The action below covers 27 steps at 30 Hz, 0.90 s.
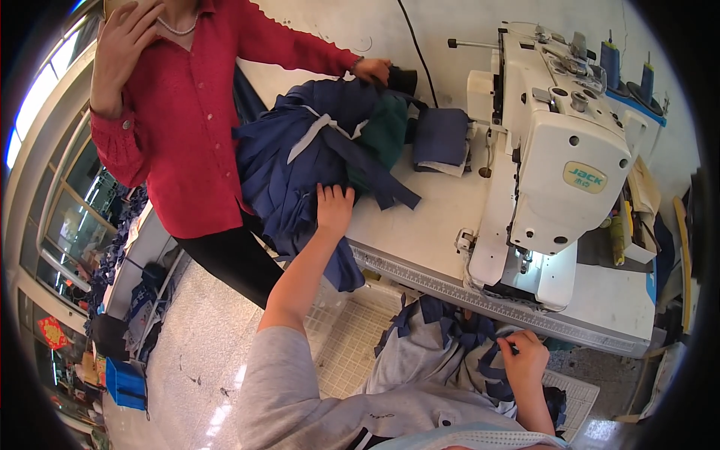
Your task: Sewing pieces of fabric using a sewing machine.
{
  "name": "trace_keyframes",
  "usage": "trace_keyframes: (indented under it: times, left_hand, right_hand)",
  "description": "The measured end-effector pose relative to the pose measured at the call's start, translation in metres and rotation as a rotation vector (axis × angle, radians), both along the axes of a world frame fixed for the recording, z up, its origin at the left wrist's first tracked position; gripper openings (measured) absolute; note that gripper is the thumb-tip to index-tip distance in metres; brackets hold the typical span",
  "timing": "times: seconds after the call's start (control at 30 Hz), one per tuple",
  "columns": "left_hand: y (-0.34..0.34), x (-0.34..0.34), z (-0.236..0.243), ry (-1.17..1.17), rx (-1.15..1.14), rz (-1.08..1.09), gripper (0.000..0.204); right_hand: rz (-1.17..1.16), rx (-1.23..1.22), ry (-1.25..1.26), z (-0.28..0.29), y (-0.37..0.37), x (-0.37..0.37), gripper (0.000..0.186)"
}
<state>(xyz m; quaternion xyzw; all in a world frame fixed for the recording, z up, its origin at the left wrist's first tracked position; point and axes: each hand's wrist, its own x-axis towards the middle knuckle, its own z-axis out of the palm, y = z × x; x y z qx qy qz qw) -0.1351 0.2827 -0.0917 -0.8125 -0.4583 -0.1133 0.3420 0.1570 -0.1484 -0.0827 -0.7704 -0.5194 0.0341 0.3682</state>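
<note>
A big bundle of navy cloth pieces (277, 157), tied with a white strip (306, 141), lies at the left end of the sewing table. My left hand (334, 211) rests on its near side, fingers stretched out over the cloth. Low at the right, over my lap, my right hand (525, 360) is closed, thumb and fingers pinching a navy fabric strip (491, 364). More navy strips and grey cloth (420, 349) drape across my lap. Dark green cloth (384, 139) shows beside the bundle.
A white sewing machine (559, 172) with its lamp lit stands on the table (420, 232). Behind the bundle's near side sits a stack of navy pieces (441, 136). Blue thread cones (610, 64) stand at the right. A person in a red shirt (191, 127) reaches one hand (373, 71) to the bundle's far end.
</note>
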Motion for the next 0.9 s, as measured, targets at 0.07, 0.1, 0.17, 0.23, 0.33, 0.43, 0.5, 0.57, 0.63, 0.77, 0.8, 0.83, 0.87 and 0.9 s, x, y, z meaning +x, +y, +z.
trace_keyframes:
  times: [0.07,0.1,0.17,0.23,0.33,0.43,0.5,0.57,0.63,0.77,0.8,0.83,0.87,0.9]
  left_hand:
    - [-0.002,-0.003,0.004,-0.001,0.097,-0.15,0.02]
    - [-0.003,-0.005,0.006,-0.003,0.193,-0.302,0.021]
    - [-0.012,-0.002,0.01,-0.086,0.11,-0.235,0.025]
    - [-0.016,0.002,0.014,-0.167,0.028,-0.166,0.031]
    - [-0.012,0.005,0.017,-0.22,0.057,-0.119,0.04]
    - [0.0,0.007,0.019,-0.314,-0.006,-0.078,0.036]
    - [0.005,0.012,0.024,-0.499,-0.108,-0.126,0.035]
    - [0.007,0.017,0.037,-0.532,-0.143,-0.109,0.032]
    - [0.015,0.017,0.046,-0.563,-0.175,-0.088,0.03]
    - [0.034,0.015,0.069,-0.595,0.288,-0.101,0.045]
    - [0.038,0.016,0.077,-0.646,0.497,-0.058,0.052]
    - [0.044,0.013,0.082,-0.646,0.498,-0.058,0.052]
    - [0.05,0.011,0.089,-0.749,0.476,-0.029,0.057]
    - [0.055,0.01,0.094,-0.852,0.454,0.0,0.064]
  right_hand:
    - [-0.003,0.017,0.016,-0.002,0.001,0.001,0.017]
    - [-0.002,0.016,0.019,-0.003,0.001,0.002,0.017]
    - [-0.022,-0.009,0.011,-0.005,0.001,0.002,0.017]
    - [-0.019,-0.014,0.02,-0.007,0.002,0.002,0.017]
    - [-0.014,-0.012,0.029,-0.009,0.003,0.001,0.018]
    - [-0.012,-0.023,0.042,-0.011,0.003,0.0,0.018]
    - [-0.017,-0.043,0.052,-0.014,0.002,0.001,0.018]
    - [-0.031,-0.052,0.037,-0.018,0.0,0.002,0.018]
    - [-0.041,-0.074,0.046,-0.021,-0.003,0.003,0.018]
    - [-0.04,-0.125,0.048,-0.023,-0.003,0.001,0.017]
    - [-0.041,-0.123,0.048,-0.024,-0.002,0.001,0.017]
    - [-0.038,-0.125,0.051,-0.026,-0.002,0.0,0.017]
    - [-0.035,-0.127,0.054,-0.027,-0.002,0.0,0.017]
    - [-0.033,-0.126,0.054,-0.028,-0.002,0.0,0.017]
